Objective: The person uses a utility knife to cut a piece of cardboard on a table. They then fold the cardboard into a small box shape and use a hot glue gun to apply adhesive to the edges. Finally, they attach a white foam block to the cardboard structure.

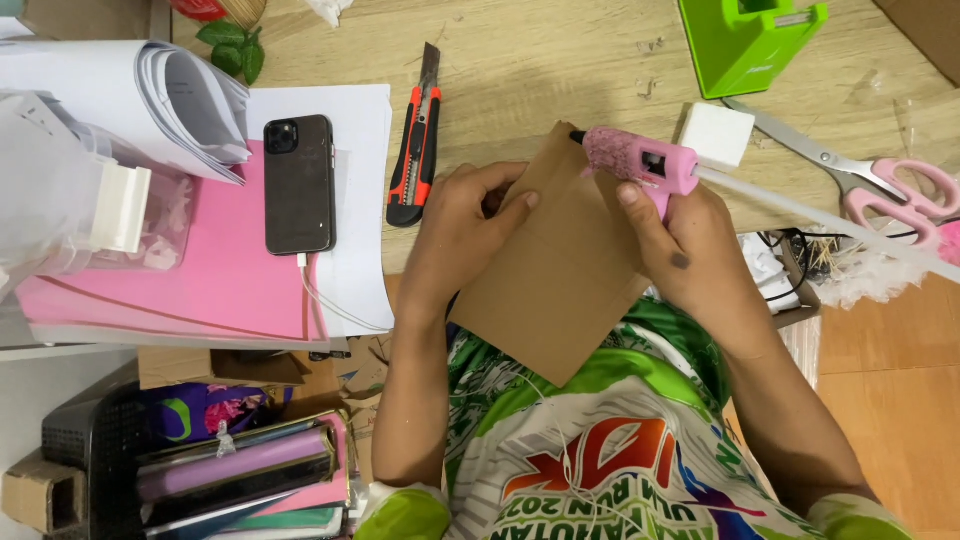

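Head view: glue stick [800, 208] is running off the right edge, far end cut off. Cardboard piece [555, 265] is hiding its own underside & part of the left hand's [462, 232] fingers; nozzle tip is hard to make out against the card's top corner. Scissors [870, 180] are lying partly under the stick.

Wooden table [560, 60] is carrying a phone [298, 184] on white & pink paper, utility knife [414, 150], green tape dispenser [748, 40], white block [716, 134].

Left hand is gripping the card's left edge, thumb on top, fingers curled. Right hand [680, 250] is closing round the pink glue gun [640, 162], which is sitting just above the card's upper right edge, nozzle pointing left.
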